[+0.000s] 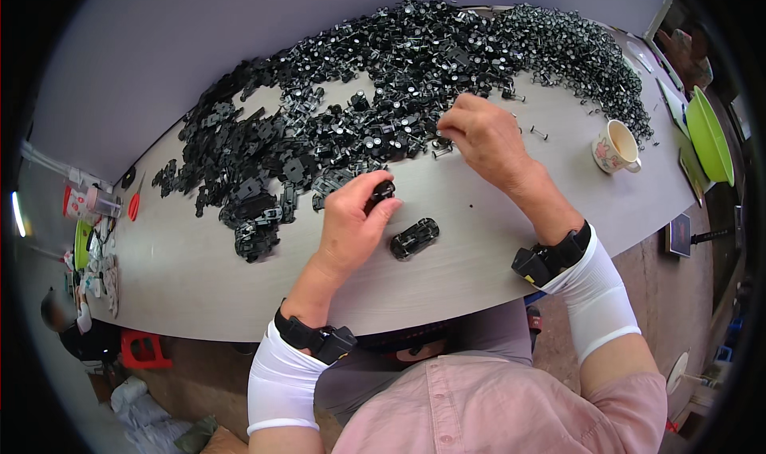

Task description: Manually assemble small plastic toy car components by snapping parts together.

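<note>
My left hand (345, 223) grips a small black toy car chassis (382, 191) between thumb and fingers, just above the table. Part of that piece is hidden by the fingers. My right hand (488, 141) is at the near edge of the heap of wheel axles (407, 95), thumb and fingertips pinched together. Whatever they pinch is too small or hidden to make out. A few loose axles (441, 146) lie right below those fingertips. Between and nearer than my hands, another black toy car chassis (415, 239) with wheels rests on the table.
Flat black chassis parts (247, 163) are piled at the left, and small metal pins (578, 51) at the far right. A patterned cup (614, 148) stands right of my right hand. Red scissors (134, 205) lie far left; a green basin (708, 136) leans at the right edge.
</note>
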`<state>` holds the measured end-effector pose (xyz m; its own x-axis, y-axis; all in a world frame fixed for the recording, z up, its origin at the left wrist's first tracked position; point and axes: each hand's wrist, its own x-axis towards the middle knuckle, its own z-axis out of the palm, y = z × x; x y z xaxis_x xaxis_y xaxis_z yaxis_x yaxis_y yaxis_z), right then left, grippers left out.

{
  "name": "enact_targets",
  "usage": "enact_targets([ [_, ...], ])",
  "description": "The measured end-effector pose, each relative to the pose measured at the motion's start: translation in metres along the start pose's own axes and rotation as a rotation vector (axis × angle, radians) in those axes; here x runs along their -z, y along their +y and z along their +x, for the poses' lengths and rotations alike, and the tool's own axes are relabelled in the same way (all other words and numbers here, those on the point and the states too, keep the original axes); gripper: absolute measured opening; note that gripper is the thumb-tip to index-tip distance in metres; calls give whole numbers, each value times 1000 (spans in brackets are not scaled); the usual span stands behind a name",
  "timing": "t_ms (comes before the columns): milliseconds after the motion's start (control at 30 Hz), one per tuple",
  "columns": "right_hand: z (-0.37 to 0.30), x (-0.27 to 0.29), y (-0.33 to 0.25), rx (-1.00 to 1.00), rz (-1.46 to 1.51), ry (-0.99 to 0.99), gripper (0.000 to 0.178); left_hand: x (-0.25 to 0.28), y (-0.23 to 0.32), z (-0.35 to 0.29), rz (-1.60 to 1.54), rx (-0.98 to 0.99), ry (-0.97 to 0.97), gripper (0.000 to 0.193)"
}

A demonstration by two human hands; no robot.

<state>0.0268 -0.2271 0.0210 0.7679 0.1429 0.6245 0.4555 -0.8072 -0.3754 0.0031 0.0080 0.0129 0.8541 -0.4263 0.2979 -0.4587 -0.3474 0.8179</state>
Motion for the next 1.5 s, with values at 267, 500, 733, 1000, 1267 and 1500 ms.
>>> enact_targets([
  [267, -5, -5, -6, -70, -243, -456, 13, -1, 12, -3, -23, -164, -450, 25],
  [500, -7, -5, -15, -148, -116, -456, 16, 58, -24, 12, 714, 94, 212, 16],
  [733, -7, -3, -14, -125, -77, -386, 17, 49, -13, 13, 788, 439, -10, 34],
  [1000, -4, 0, 6, -131, -5, -133, 12, 40, -15, 15, 76, 36, 279, 37],
  [1267, 0, 13, -17, -268, -246, -561, 39, 8, -4, 15, -698, 304, 108, 35],
  [1500, -9, 4, -10, -83, -78, -470, 30, 0, -12, 12, -845, 457, -13, 27],
])
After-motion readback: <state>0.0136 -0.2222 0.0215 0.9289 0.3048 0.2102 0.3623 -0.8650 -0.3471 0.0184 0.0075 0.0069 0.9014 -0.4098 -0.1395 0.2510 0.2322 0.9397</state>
